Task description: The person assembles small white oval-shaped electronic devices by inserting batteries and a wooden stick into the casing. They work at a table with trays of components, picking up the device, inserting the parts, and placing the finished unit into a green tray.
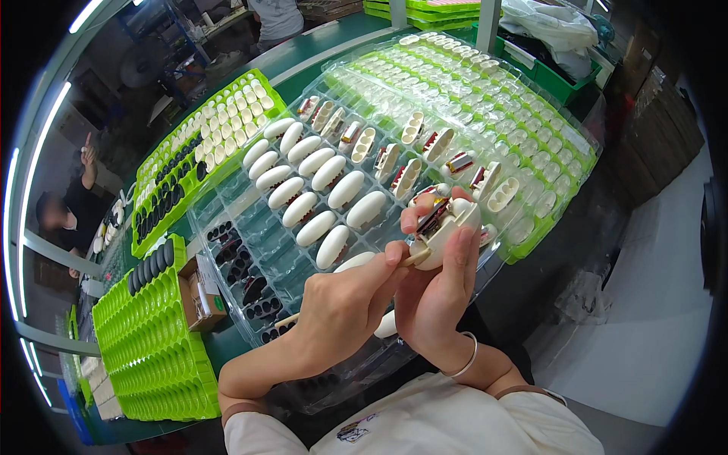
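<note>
White-sleeved, gripping cream casing (pixel 440 240) in right hand (pixel 434 307), pinching pale stick (pixel 416 258) in left hand (pixel 334 312), with white shells (pixel 327 173) at ten o'clock.

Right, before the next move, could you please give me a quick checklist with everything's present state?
1. White casing held in the right hand: ok.
2. Tan stick-like piece pinched by the left hand: ok.
3. Piece's tip touching the casing: cannot tell.
4. Dark part fully seated in the casing: cannot tell, fingers crowd it.
5. White oval shells lying in the clear tray: ok.
</note>
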A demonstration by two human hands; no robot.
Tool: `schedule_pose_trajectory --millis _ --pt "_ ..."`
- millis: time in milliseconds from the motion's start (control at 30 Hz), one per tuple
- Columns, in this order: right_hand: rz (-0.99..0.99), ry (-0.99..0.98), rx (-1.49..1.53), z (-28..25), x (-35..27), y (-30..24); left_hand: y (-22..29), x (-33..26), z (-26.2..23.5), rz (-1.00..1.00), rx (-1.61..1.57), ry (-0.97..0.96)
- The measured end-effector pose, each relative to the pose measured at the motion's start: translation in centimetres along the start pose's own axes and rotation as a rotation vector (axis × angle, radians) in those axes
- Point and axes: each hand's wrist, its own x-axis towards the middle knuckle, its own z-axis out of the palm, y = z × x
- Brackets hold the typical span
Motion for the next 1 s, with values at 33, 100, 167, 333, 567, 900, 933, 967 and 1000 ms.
schedule_pose_trajectory --millis 33,100,167,333,567,900,933,967,1000 --pt "-0.009 -0.002 -0.006 -0.1 0.0 0.0 0.0 0.0 0.1 0.002 -0.004 0.0" --pt "-0.02 -0.005 -0.015 -0.2 0.0 0.1 0.1 0.0 0.1 -0.003 -0.001 0.0" --pt "-0.026 -0.007 -0.02 -0.2 -0.1 0.3 0.1 0.0 0.1 -0.014 0.012 -0.002" --pt "-0.062 -0.011 -0.069 -0.6 -0.2 0.7 0.4 -0.1 0.0 -0.061 -0.021 -0.05" --pt "-0.131 -0.049 -0.097 0.2 -0.2 1.2 0.2 -1.1 0.8 -0.013 0.066 0.021" --pt "0.334 0.078 0.317 -0.6 1.1 -0.3 -0.9 0.2 0.2 -0.167 -0.244 0.022" --pt "0.361 0.095 0.334 -0.6 1.1 -0.5 -0.9 0.3 -0.2 -0.229 -0.296 -0.006" --pt "0.388 0.112 0.35 -0.6 1.1 -0.7 -0.6 0.4 -0.7 -0.291 -0.349 -0.034" --pt "0.385 0.125 0.343 -0.4 1.1 -0.7 -0.5 0.5 -1.0 -0.355 -0.398 -0.059"
